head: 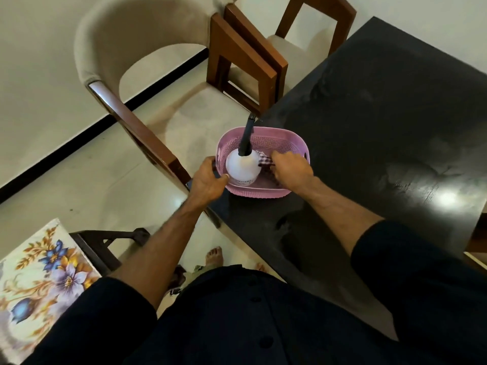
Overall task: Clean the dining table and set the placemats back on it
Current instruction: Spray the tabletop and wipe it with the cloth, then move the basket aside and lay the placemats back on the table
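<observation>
I see the dark table (pixel 382 122) bare of placemats, none in view; the pink basket (pixel 263 193) sits at its near-left corner; inside stands the white spray bottle (pixel 241 167), black nozzle pointing away from me; the checked cloth (pixel 264 160) lies just right of it, directly under my right hand (pixel 292 171), whose grip seems clamped on it, though the fingertips are hidden; my left hand (pixel 208 180) grips the basket's left rim; the bottle's label is unreadable.

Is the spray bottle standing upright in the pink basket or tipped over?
Upright. The spray bottle stands inside the pink basket, its black nozzle pointing up above the rim.
</observation>
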